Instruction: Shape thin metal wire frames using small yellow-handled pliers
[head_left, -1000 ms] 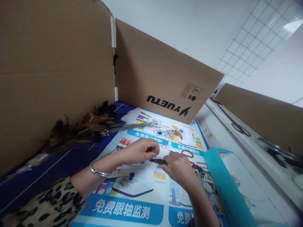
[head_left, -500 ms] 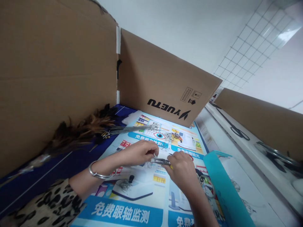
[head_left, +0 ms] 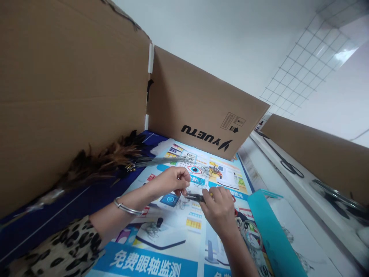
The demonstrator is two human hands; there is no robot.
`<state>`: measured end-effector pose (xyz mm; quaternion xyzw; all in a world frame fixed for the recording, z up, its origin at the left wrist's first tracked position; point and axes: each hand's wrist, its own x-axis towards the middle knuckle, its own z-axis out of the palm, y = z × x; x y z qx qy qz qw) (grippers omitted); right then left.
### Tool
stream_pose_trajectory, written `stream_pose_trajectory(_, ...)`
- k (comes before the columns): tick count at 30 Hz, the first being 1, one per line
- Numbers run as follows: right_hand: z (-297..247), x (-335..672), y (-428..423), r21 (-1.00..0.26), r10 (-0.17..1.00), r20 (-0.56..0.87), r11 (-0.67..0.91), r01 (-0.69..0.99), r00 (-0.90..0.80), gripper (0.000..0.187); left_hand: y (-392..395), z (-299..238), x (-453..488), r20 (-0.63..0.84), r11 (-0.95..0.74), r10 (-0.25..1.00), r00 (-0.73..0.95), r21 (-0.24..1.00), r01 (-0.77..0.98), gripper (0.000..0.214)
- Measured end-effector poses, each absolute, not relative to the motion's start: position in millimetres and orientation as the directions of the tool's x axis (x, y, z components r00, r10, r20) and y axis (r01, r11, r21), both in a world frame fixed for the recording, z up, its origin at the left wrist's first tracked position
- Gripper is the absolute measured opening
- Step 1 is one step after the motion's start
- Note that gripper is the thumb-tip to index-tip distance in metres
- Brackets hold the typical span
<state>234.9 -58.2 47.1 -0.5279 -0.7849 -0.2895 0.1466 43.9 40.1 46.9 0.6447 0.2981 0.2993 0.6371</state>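
Dark pliers (head_left: 195, 197) (tips leftward), roughly level

the left arm (head_left: 150, 194) wears a black-spotted tan sleeve (head_left: 66, 246) and silver bangle (head_left: 128, 209).

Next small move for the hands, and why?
Probably keep the left hand steady and ease the pliers slightly closer with the right hand: their tips point at the left hand's pinch, which seems to hold fine wire. Whether they already touch it is too small to tell.
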Motion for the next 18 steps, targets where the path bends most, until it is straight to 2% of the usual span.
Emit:
stream_pose_trajectory(5, 41.3, 235.2, -56.7, 0.355, 0.699, 0.574, 0.256, 0.899, -0.426, 0.023, 38.0, 43.2, 46.6, -0.022, 0.064, 0.772, 0.635, 0.997, -0.043, 0.015)
stream_pose_trajectory(18, 38.1, 235.3, -58.5, 0.427, 0.691, 0.563, 0.226, 0.876, -0.453, 0.022, 34.0, 43.2, 52.8, -0.099, 0.188, 0.798, 0.595, 0.978, -0.089, 0.019)
